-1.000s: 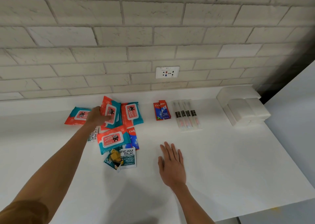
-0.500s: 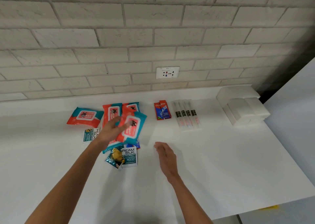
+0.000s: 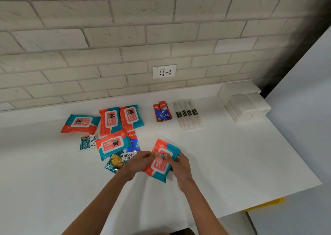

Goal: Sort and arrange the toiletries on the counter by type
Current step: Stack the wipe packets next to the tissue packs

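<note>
Gripping wipes pack (image 3: 158,166) mid-frame with left hand (image 3: 141,161) and right hand (image 3: 180,165); should lay flat beside upper-left wipes row (image 3: 110,121), edges squared.

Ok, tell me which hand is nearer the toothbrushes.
Right. The right hand is in front of the toothbrushes, slightly left; the left hand is further left, beyond the wipes pack both hold.
</note>
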Demonstrator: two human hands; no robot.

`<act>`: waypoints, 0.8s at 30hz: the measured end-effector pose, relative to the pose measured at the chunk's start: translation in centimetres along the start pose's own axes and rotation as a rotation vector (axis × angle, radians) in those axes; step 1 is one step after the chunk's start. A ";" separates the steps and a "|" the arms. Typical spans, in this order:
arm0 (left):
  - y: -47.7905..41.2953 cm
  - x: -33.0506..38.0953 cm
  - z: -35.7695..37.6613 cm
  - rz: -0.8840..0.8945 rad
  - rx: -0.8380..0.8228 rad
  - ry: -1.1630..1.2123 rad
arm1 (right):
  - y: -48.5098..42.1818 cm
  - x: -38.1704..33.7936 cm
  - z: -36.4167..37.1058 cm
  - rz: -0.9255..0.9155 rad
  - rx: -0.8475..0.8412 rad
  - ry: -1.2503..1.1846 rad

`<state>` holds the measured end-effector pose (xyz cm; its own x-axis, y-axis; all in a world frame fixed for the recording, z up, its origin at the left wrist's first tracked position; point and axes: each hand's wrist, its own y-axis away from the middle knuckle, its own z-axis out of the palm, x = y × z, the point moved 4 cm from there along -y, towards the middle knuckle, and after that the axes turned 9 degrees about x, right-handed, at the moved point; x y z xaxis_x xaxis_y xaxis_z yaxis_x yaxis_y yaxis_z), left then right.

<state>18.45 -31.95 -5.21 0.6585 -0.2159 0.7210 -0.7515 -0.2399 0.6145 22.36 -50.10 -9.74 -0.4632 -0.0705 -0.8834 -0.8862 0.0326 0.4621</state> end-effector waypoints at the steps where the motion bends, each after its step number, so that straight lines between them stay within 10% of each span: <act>1: 0.0 -0.1 0.8 -0.010 0.001 -0.009 | 0.1 -0.1 -0.7 -0.010 0.022 0.022; 24: -6.3 10.2 21.3 0.064 0.091 0.030 | -9.7 -1.0 -26.8 -0.020 0.306 0.134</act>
<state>30.75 -52.81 -8.54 0.6064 -0.2060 0.7680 -0.7846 -0.3116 0.5360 31.53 -77.04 -11.21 -0.4591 -0.2036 -0.8648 -0.8645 0.3265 0.3821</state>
